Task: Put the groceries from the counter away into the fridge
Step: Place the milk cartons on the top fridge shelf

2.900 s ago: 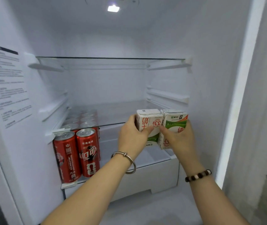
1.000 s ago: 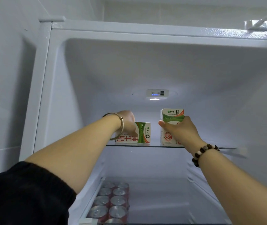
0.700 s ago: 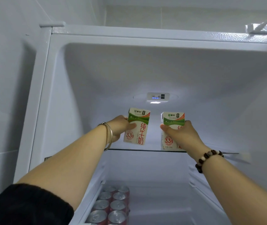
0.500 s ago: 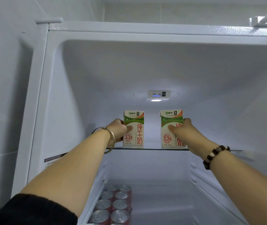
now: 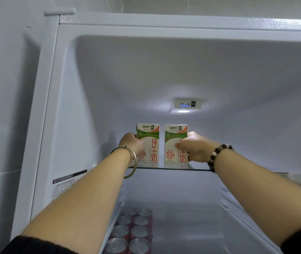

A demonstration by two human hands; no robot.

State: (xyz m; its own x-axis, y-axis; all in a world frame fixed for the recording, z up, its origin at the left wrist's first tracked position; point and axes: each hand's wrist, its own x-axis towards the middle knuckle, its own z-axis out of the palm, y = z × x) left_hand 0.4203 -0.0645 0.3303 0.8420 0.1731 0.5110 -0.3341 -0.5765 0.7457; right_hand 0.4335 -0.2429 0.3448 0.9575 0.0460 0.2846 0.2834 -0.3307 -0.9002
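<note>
– Start closest in. What do you see?

– Two bare forearms reach up and away into the fridge (image 5: 50,107). Below them, on a lower level, stand rows of red cans (image 5: 133,233). A metal bangle (image 5: 132,163) hangs on the left wrist and a bead bracelet (image 5: 217,156) sits on the right.

– And the hands?

– Each grasps a milk carton. The left hand (image 5: 132,143) wraps the left side of the left carton (image 5: 151,145), thumb on its face. The right hand (image 5: 194,147) grips the right carton (image 5: 172,142) from its right side, thumb across the print.

– Where do the cartons sit?

– Upright, long axis vertical, side by side with a narrow gap, on the glass shelf (image 5: 173,168) near its front edge. They lie straight ahead of and above the person, each hand on its own outer flank, neither nearer than the other. I judge that letting go means drawing each hand outward and back.

– Anything you can't make out?

– The fingers behind both cartons are hidden. The shelf's right end is blurred, and whether the bases rest fully flat I cannot tell. Beyond them, the control panel (image 5: 187,104) glows on the ceiling.
</note>
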